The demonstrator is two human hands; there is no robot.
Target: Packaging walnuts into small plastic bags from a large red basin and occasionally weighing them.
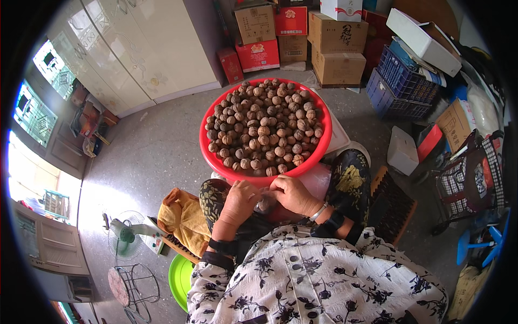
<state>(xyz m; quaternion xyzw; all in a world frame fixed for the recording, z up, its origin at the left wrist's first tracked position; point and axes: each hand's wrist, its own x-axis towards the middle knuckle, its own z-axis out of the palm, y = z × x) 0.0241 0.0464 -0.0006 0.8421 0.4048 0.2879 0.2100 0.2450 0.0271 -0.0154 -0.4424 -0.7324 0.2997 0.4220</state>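
A wide red plastic basin heaped with walnuts stands right before me. Just below its near rim, my left hand and my right hand face each other, fingertips close together. Between them is a small clear plastic bag with something dark and round inside, perhaps walnuts. The fingers of both hands pinch its upper edge. Exactly how much the bag holds cannot be told, as my hands partly hide it. Pinkish translucent plastic shows under the basin, between my knees.
Cardboard boxes are stacked beyond the basin. Blue crates and a checked trolley bag stand to the right. On the left are a fan, a round stool, a yellow cloth and a green basin.
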